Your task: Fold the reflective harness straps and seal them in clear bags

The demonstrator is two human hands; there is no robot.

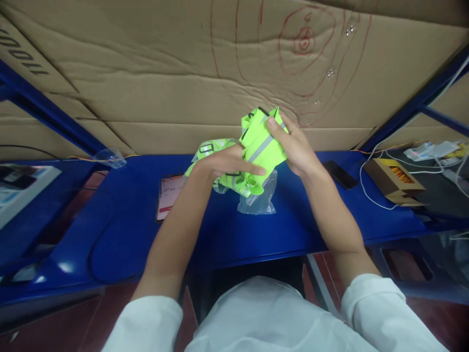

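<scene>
A neon-yellow fabric bundle (264, 142) with grey reflective strips and black trim is held up over the blue table. My right hand (295, 146) grips its right edge, thumb on the near face. Across its lower left lies my left hand (234, 164), fingers pressed on the fabric. More neon fabric with a buckle and reflective bands (214, 146) bulges out behind and beside my left wrist. Under the bundle, a clear plastic bag (258, 203) rests on the table, its upper part hidden.
The blue table (234, 234) backs onto a cardboard wall (154, 88) with red drawn rings. A pink-screened device (170, 195) lies left, a clear cup (112, 157) behind it. Rightward are a dark phone (340, 175), an open cardboard box (395, 181) and white cables (370, 193).
</scene>
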